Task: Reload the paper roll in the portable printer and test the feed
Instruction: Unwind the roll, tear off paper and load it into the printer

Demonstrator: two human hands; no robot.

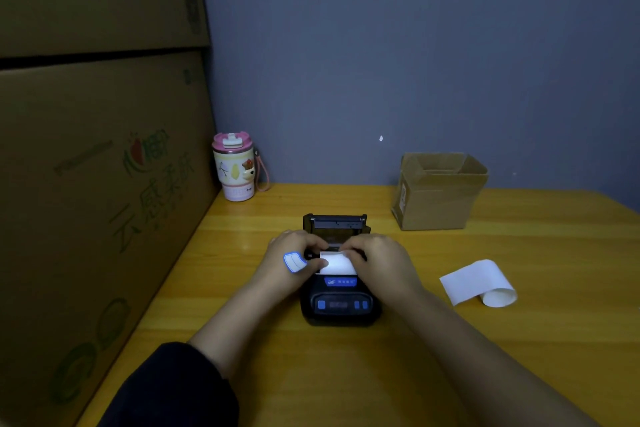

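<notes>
A small black portable printer (341,303) with blue buttons sits in the middle of the yellow table, its lid (335,222) standing open at the back. Both hands are over the paper bay. My left hand (294,262) pinches the left edge of the white paper roll (336,262) and carries a blue-edged sticker on its back. Gripping the roll's right side is my right hand (375,258). A white strip of the roll's paper lies over the printer's front edge. The bay itself is hidden by my fingers.
A loose curled strip of white paper (479,282) lies to the right of the printer. An open brown cardboard box (438,192) stands at the back right. A pink tumbler (235,166) is at the back left, beside large stacked cartons (97,149) along the left.
</notes>
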